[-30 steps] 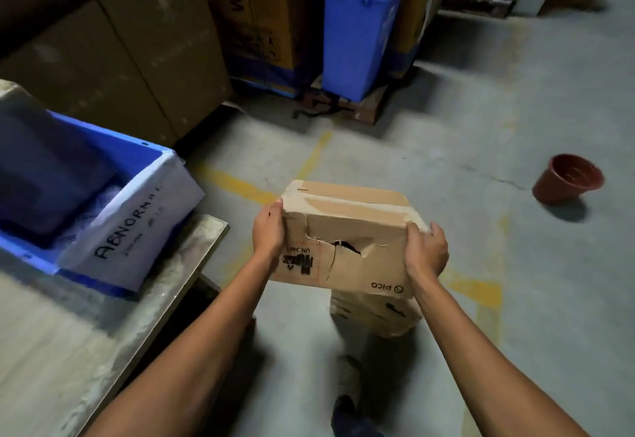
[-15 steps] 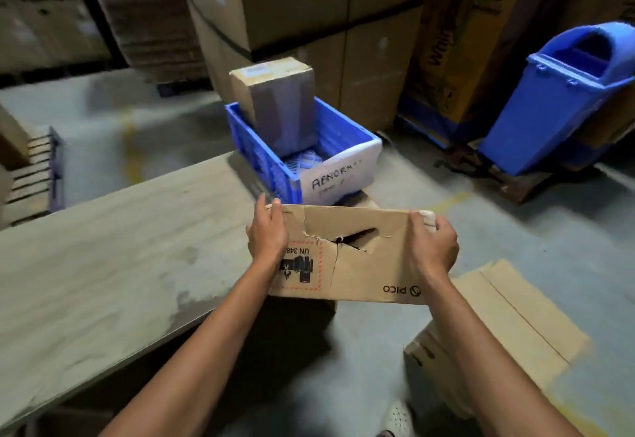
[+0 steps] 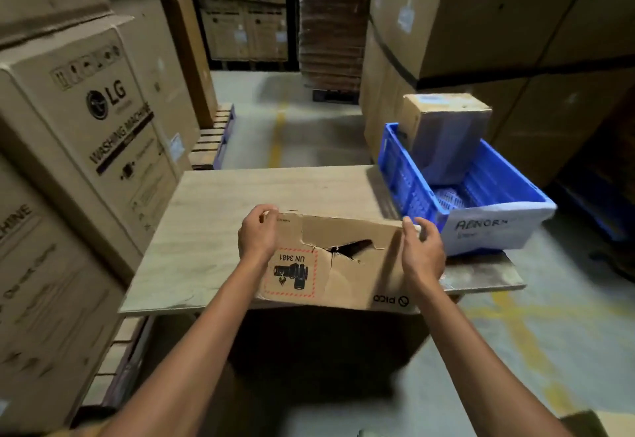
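Plywood table (image 3: 213,237) ahead; left hand (image 3: 256,239) and right hand (image 3: 424,256) clasp the torn carton (image 3: 347,278) at its near edge, probably to lower it next.

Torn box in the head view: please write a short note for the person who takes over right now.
The left hand grips the top left corner of the box; the right hand grips its top right corner.
The box is torn on its near face and is held at the near edge of the table; I cannot tell whether it rests there.
The crate, labelled ABNORM, stands at the table's right end with a second box inside.
Done: the box is at the table.
Left: probably to put it in the crate.
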Action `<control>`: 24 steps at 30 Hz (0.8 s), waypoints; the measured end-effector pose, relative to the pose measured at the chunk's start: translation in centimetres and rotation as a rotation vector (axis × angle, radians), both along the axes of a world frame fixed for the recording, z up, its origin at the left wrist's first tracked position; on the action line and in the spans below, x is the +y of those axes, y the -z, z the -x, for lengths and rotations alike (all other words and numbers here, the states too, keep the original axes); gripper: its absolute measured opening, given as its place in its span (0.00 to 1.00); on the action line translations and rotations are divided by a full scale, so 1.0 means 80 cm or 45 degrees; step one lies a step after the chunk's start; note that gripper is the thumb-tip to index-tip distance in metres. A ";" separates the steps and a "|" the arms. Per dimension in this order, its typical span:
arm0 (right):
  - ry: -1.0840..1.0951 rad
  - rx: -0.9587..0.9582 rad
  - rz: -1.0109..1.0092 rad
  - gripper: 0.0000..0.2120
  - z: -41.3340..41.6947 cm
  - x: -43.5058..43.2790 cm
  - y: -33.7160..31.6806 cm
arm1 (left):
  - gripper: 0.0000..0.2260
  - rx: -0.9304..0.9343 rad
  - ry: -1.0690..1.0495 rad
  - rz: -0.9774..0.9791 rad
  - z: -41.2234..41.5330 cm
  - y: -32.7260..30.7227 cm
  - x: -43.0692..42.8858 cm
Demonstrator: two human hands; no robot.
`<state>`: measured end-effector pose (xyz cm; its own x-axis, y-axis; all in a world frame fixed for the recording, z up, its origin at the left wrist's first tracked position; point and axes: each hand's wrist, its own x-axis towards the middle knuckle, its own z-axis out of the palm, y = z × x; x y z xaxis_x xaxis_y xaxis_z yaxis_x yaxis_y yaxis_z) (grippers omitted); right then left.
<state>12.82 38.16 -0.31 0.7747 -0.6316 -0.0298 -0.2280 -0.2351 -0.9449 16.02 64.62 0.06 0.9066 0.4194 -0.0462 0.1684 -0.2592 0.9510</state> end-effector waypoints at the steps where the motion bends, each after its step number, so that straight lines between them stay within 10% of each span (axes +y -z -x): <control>1: -0.032 0.014 -0.007 0.19 -0.012 0.006 0.001 | 0.07 0.007 -0.004 0.025 -0.004 0.003 0.013; 24: -0.551 0.268 -0.022 0.09 -0.170 0.043 0.124 | 0.20 0.236 0.011 0.031 -0.102 0.130 0.071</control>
<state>26.41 41.57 -10.21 0.9424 -0.2501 -0.2220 -0.2994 -0.3353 -0.8933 24.15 70.30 -10.35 0.8852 0.4083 -0.2231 0.3394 -0.2387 0.9098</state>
